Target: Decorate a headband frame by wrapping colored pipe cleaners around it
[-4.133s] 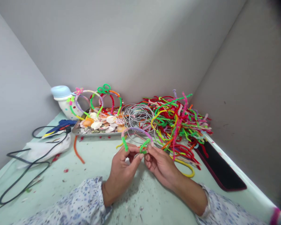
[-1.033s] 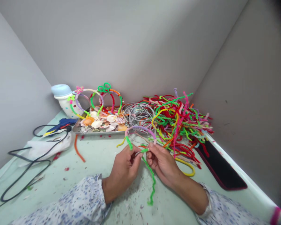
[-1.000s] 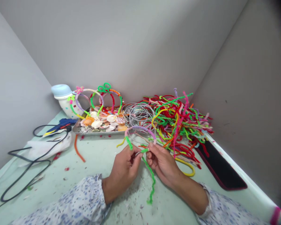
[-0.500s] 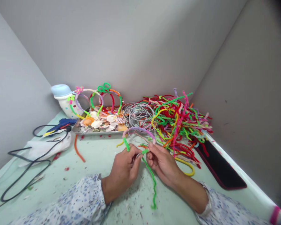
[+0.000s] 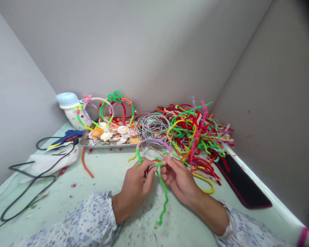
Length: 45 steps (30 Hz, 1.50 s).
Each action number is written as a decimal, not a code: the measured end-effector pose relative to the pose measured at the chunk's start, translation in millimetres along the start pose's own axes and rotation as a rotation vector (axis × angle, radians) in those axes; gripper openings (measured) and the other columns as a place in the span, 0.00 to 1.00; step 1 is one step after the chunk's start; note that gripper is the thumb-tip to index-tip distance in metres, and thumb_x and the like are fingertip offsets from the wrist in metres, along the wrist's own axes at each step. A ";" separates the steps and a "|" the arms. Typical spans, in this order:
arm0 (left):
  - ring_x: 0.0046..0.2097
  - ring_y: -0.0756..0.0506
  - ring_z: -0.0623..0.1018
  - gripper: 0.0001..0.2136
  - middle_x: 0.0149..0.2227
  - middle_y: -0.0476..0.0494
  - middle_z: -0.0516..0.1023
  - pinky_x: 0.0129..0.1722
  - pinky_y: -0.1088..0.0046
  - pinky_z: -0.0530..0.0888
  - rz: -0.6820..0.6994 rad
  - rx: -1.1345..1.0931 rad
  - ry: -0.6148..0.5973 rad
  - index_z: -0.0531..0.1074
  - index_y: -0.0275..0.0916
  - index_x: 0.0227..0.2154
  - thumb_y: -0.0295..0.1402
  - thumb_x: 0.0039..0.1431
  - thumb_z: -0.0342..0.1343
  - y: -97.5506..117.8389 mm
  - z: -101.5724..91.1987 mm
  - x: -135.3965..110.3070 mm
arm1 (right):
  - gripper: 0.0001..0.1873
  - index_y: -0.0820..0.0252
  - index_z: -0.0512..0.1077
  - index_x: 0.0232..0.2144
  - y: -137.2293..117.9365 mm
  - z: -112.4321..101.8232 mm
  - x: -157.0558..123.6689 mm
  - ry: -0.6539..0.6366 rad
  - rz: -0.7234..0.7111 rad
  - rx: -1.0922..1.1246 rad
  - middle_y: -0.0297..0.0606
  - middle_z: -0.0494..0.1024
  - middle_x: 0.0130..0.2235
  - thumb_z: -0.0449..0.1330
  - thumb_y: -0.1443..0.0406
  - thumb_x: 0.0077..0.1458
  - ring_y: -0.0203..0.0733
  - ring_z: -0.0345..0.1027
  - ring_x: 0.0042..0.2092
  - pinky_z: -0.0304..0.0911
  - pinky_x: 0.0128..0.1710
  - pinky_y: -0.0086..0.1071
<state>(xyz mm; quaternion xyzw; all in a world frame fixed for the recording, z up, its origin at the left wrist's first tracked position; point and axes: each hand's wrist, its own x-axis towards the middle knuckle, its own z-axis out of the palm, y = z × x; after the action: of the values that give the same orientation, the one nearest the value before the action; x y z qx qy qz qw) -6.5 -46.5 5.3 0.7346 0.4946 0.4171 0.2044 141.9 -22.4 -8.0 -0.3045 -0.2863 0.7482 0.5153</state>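
Note:
My left hand and my right hand meet over the near middle of the table. Between them is a hoop of wire wrapped in purple, pink and green fuzzy pipe cleaner. The left fingers pinch a bare grey stretch of its wire. With thumb and forefinger, the right hand grips the wrapped part just beside it, where a green pipe cleaner is wound round the wire. The loose end of that green pipe cleaner hangs down between my hands in a wavy line.
Behind the hands lie a metal tray of seashells, a coil of grey wire and a heap of coloured pipe cleaners. Wrapped hoops stand on the tray. A black cable loops at left; a dark flat pad lies right.
The loose green end has swung left at its tip. The hoop has shifted slightly to the right, and my right fingers have moved a little at the winding.

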 end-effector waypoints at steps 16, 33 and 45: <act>0.32 0.48 0.70 0.07 0.30 0.47 0.70 0.35 0.74 0.67 0.123 0.016 -0.023 0.67 0.39 0.32 0.26 0.62 0.45 -0.1 -1.8 -1.2 | 0.13 0.62 0.70 0.24 -2.0 -0.9 -1.0 -0.004 0.053 0.030 0.29 0.69 0.20 0.68 0.60 0.47 0.28 0.60 0.20 0.52 0.18 0.21; 0.31 0.49 0.72 0.08 0.27 0.48 0.74 0.32 0.76 0.67 -0.250 -0.353 0.006 0.76 0.36 0.28 0.34 0.57 0.56 -2.1 3.1 6.6 | 0.13 0.62 0.74 0.29 -2.7 -1.0 1.5 0.073 -0.068 -0.004 0.32 0.72 0.24 0.68 0.58 0.46 0.30 0.62 0.23 0.56 0.20 0.23; 0.22 0.53 0.68 0.07 0.21 0.51 0.73 0.20 0.79 0.64 -0.334 -0.461 0.083 0.77 0.37 0.26 0.35 0.54 0.59 -4.9 4.2 8.5 | 0.16 0.62 0.74 0.29 -2.3 1.3 -1.0 0.062 -0.051 -0.119 0.32 0.71 0.25 0.67 0.54 0.47 0.29 0.62 0.23 0.55 0.20 0.22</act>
<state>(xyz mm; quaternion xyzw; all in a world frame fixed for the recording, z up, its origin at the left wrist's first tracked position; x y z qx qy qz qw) -4.4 -36.3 2.9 0.5593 0.5088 0.5087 0.4116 142.5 -22.8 -5.3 -0.3502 -0.3218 0.7066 0.5240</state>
